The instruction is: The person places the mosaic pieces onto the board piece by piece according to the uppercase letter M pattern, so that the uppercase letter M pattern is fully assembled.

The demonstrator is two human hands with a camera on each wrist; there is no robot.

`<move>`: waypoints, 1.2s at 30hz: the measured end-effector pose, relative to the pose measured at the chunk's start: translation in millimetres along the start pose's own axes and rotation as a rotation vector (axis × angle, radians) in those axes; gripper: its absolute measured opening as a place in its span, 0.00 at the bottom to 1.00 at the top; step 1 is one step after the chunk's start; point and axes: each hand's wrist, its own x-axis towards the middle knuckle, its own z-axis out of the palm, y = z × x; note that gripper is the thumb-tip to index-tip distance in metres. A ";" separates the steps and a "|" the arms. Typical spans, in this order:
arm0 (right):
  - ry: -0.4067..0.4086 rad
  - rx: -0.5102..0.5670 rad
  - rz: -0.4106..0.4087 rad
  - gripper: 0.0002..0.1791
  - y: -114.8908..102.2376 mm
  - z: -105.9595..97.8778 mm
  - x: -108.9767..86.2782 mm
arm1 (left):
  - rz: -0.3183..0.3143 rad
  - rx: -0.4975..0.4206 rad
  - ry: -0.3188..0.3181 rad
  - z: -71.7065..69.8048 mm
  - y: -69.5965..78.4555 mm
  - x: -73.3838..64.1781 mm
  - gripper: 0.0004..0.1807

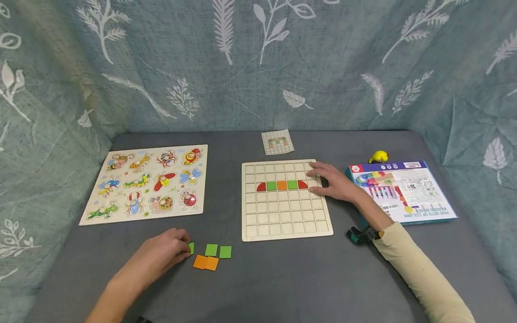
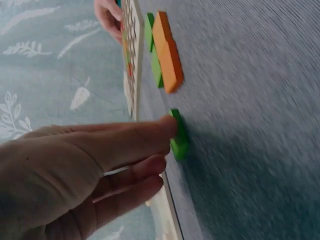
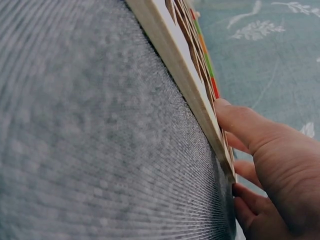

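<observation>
Insect puzzle (image 1: pixel 122 207): flat on the grey table (image 1: pixel 282 278) at the far left, pieces in place; probably parked there to stay out of the way.
Left hand (image 1: pixel 163 251): thumb and fingertips bunched in a pinch on a green tile (image 1: pixel 191 248), low over the tabletop; so thin a piece seems to ask for fingertips rather than a palm.
Loose tiles (image 1: pixel 211 250): two more green ones just right of the pinched one, and two orange tiles (image 1: pixel 199 262) touching each other on the nearer side, likely laid there for easy reach.
Grid board (image 1: pixel 286 205): mid-table, its third row from the top holding red, green, orange, green, red (the red end pieces have rounded outer corners).
Printed card (image 1: pixel 278 142): just beyond the board, faced with a small coloured figure on a grid, presumably kept in sight.
Right hand (image 1: pixel 337 183): fingers loosely spread, not clenched, thumb resting on the board's right edge, apparently to steady it.
Yellow toy (image 1: pixel 378 157): just behind the box; its purpose there is unclear.
Box (image 1: pixel 420 197): at the right, under the forearm, seemingly set aside.
</observation>
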 end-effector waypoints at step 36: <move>0.004 0.008 0.002 0.26 -2.2 1.1 -1.6 | 0.056 0.028 0.059 6.5 6.1 3.9 0.15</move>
